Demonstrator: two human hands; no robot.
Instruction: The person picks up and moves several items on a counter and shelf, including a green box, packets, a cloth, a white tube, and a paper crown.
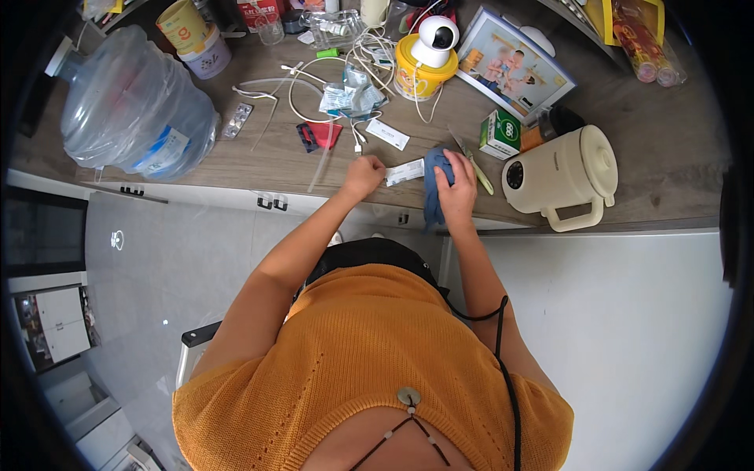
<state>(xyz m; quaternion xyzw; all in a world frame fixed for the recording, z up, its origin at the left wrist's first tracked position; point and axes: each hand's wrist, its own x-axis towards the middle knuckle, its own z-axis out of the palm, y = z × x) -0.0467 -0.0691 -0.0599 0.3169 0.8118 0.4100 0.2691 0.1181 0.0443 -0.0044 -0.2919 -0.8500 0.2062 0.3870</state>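
Blue cloth (433, 198) is bunched under the right hand (458, 191), fingers curled round it, with its lower end hanging over the front edge of the wood-look desk (259, 166). Left hand (364, 177) is half closed right at the left end of a white packet (406, 172); it's small from up here, so I honestly can't tell if it's pinching it. The packet lies between both hands, btw. Pale-green-handled knife (481, 174) just right of the cloth, cream kettle (556, 173) further right.
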